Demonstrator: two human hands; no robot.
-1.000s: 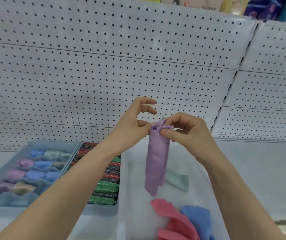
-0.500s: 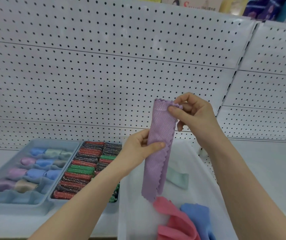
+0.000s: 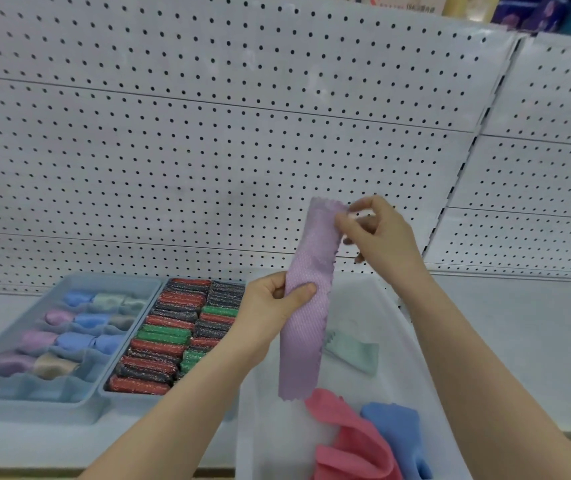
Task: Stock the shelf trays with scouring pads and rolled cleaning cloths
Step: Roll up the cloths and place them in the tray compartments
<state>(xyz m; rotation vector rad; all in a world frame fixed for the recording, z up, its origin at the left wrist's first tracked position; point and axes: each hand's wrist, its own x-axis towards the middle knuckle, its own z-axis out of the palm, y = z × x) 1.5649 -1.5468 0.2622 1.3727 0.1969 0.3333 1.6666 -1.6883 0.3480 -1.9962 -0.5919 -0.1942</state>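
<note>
Left hand is lowered to mid-strip; limp, light lilac textured cloth strip is pinched there, and at top by right hand.

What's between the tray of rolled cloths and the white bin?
The tray of scouring pads sits between the cloth tray and the bin, in the head view.

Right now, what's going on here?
A person holds a purple cloth, folded into a long strip, upright over a white bin: the right hand pinches its top, the left hand grips its middle. It is not yet rolled. A pink cloth, a blue cloth and a green cloth lie in the bin. To the left, one tray holds rolled cloths, the next scouring pads.
</note>
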